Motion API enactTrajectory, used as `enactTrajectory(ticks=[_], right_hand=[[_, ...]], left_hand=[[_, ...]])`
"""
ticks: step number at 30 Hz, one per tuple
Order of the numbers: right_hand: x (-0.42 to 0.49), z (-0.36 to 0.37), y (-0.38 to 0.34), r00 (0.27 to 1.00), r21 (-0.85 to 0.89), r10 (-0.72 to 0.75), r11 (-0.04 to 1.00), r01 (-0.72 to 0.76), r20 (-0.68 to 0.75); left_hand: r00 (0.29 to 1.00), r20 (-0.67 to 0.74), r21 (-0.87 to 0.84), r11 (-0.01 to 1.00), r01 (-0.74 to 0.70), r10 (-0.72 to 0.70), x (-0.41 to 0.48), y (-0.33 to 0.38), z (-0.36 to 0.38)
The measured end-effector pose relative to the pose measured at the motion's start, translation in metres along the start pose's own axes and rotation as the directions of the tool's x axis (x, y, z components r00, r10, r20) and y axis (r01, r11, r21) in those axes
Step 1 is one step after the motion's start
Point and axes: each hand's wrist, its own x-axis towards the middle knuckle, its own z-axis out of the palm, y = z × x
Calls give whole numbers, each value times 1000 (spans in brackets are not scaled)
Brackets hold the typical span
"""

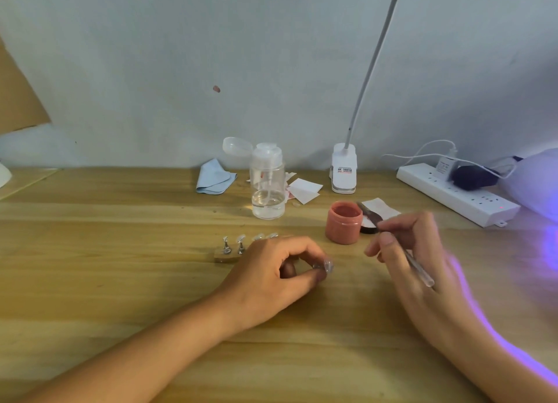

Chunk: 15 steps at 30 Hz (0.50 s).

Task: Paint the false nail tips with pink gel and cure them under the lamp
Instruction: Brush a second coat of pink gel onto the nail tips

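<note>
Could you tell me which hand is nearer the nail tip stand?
Left. The left hand covers the stand partly; the right hand, holding a brush, sits well to its right.

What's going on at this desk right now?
A person is working on false nails. The left hand pinches a clear nail tip that looks unpainted. The right hand holds a brush, its head just beside the open pink gel jar. More clear tips sit on a stand, and the curing lamp glows purple at the right.
</note>
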Motion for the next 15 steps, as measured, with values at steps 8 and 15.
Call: enactTrajectory(ticks=[8,15], right_hand=[[4,-2,3,997,9,69,998,-70,18],[6,-2,-1,997,48,76,996,-75,-15]], left_hand=[[999,-16,74,997,-27,28,-1,-2,1],[999,-10,90,995,-31,32,0,1,0]])
